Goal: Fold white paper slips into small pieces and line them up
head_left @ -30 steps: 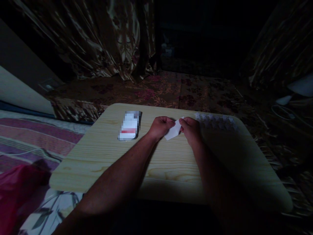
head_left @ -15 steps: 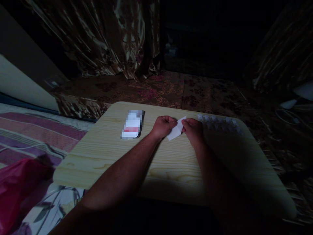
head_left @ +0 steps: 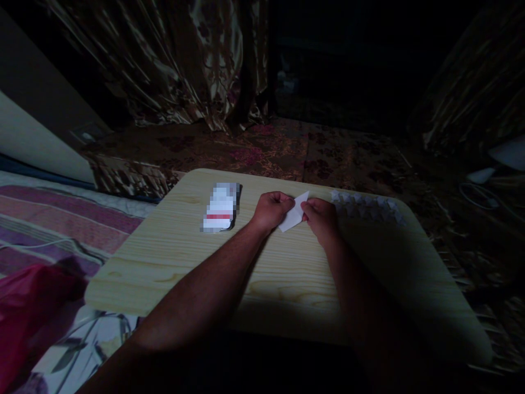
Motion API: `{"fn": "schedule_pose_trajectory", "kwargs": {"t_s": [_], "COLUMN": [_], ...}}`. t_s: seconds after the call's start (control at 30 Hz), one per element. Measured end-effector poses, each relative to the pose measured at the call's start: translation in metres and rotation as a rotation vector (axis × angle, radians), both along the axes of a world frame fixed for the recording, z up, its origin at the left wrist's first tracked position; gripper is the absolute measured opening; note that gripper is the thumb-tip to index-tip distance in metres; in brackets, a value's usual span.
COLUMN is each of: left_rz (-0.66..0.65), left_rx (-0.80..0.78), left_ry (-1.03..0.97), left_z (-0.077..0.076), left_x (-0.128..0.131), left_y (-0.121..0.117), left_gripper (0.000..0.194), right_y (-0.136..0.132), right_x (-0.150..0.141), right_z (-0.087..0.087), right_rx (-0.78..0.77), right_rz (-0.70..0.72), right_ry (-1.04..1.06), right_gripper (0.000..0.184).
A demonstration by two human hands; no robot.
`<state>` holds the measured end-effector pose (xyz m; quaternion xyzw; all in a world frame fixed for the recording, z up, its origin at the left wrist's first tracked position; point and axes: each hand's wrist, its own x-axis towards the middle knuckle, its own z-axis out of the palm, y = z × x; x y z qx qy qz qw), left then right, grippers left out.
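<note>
A small white piece of folded paper (head_left: 293, 214) is held between my two hands, just above the wooden table (head_left: 172, 246). My left hand (head_left: 273, 210) pinches its left edge, thumb on top. On the opposite edge, my right hand (head_left: 320, 216) grips the paper between thumb and fingers. Right of that hand, several small white folded-paper pieces (head_left: 369, 207) lie in rows, dim in the shadow. To the left of my left hand rests a flat, phone-like object (head_left: 221, 208) whose surface is pixelated.
A bed with a striped cover (head_left: 61, 224) and a pink bag (head_left: 33, 312) are on the left. Behind the table stands a ledge with patterned cloth (head_left: 246, 148) below a shiny curtain (head_left: 217, 60). A white cable (head_left: 478, 194) lies at the far right.
Both hands still hold the paper, which has turned slightly and now shows a little more of its face. The whole view has shifted a little.
</note>
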<state>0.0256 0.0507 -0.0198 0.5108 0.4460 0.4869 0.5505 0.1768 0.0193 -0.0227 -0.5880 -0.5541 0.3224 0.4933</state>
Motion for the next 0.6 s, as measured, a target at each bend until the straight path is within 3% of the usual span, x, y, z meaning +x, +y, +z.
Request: {"fn": "schedule_pose_trajectory", "kwargs": {"t_s": [0.13, 0.37, 0.6], "left_rz": [0.025, 0.042, 0.079], "left_rx": [-0.018, -0.024, 0.003], "left_ry": [-0.040, -0.056, -0.024], "left_z": [0.0017, 0.0031, 0.0009], "left_x": [-0.0012, -0.0011, -0.0028], "left_y": [0.0003, -0.0009, 0.0007], "left_gripper": [0.025, 0.025, 0.024], "right_y": [-0.0021, -0.0048, -0.0028], "right_x": [-0.0024, -0.0075, -0.0073], "right_z": [0.0057, 0.0109, 0.0053], "right_rx": [-0.044, -0.051, -0.061], "right_rz": [0.055, 0.008, 0.056], "right_ry": [-0.011, 0.001, -0.032], "right_gripper": [0.028, 0.026, 0.018]}}
